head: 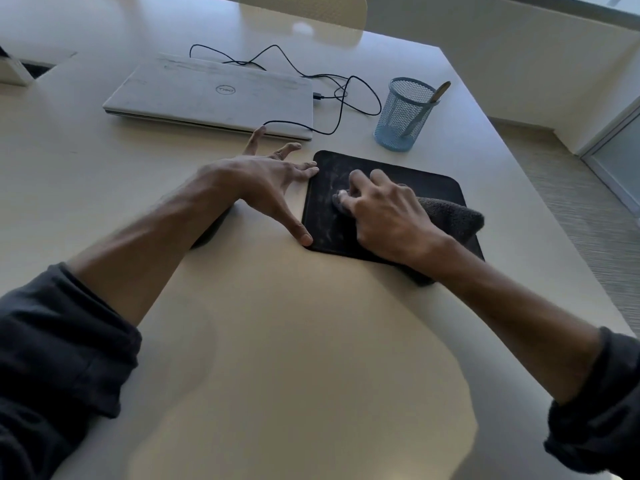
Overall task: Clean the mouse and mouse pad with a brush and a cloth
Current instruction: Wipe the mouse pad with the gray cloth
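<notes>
item: mouse pad (388, 188), black, rounded corners, lying flat on the pale table (277, 341), right of centre. we note pale dusty smears on its left half.

item: cloth (450, 216), dark grey, bunched, resting on the near right part of the pad and spilling past its near edge. it sits under our right hand (384, 216), whose fingers are curled down over it, pinching a fold against the pad surface.

item: left hand (263, 181), fingers spread wide and straight. the thumb tip presses at the pad's near left corner; two fingertips touch the pad's left edge nearer its far corner; the remaining fingers lift off the table toward the laptop.

item: mouse (211, 230), dark, only a sliver showing beneath our left forearm, left of the pad. we cannot tell more of it.

item: laptop (207, 95), white, lid closed, beyond the left hand.

item: cable (343, 98), black, looping across the table from the laptop's right side.

item: mesh cup (401, 116), light blue, upright, beyond the pad's far right edge, apart from it. a brush handle (440, 91) leans out over its rim on the right.

item: sleeves (59, 341), dark, pushed up both forearms.
</notes>
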Demonstrator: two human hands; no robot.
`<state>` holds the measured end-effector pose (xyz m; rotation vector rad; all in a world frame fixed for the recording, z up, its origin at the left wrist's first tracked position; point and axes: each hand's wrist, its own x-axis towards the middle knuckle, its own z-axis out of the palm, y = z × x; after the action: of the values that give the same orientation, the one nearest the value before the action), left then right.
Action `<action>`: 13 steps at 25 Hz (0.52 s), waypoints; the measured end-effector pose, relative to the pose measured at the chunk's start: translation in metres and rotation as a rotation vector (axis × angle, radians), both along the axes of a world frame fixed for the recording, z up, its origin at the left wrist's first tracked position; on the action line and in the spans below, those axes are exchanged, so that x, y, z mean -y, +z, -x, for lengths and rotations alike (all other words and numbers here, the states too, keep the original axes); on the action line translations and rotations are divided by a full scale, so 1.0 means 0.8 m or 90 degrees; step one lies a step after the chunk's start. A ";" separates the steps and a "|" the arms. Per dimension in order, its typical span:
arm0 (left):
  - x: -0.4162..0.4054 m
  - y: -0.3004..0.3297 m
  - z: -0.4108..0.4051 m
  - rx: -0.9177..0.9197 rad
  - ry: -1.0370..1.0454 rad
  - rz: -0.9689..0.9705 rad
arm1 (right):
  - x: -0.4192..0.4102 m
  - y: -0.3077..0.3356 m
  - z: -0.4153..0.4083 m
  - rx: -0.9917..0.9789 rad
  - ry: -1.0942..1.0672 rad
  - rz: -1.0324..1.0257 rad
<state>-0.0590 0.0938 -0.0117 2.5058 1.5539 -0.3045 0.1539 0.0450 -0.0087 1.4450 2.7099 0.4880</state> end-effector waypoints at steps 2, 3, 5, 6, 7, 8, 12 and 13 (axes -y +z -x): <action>0.001 0.000 0.000 0.000 0.002 -0.001 | 0.029 -0.005 0.003 0.027 0.088 -0.018; 0.000 -0.002 0.000 -0.002 0.001 -0.006 | 0.041 -0.005 0.002 0.026 0.139 -0.008; -0.001 -0.002 0.001 0.003 0.001 -0.007 | 0.051 0.005 -0.004 -0.010 0.209 0.042; 0.000 -0.002 0.002 0.008 0.003 0.004 | 0.047 0.013 -0.006 -0.043 0.202 0.068; 0.000 -0.001 0.001 0.012 0.006 0.017 | 0.038 0.021 -0.010 -0.073 0.175 0.091; 0.001 0.000 0.001 0.013 0.010 0.028 | 0.028 0.025 -0.012 -0.088 0.146 0.100; 0.000 0.003 0.000 0.013 0.011 0.050 | 0.005 0.010 0.000 -0.158 0.105 0.070; 0.000 0.004 0.002 0.012 0.009 0.047 | -0.005 0.005 0.005 -0.188 0.084 0.068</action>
<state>-0.0606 0.0937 -0.0086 2.4346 1.5239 -0.3283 0.1499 0.0487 -0.0048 1.4173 3.0184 0.1379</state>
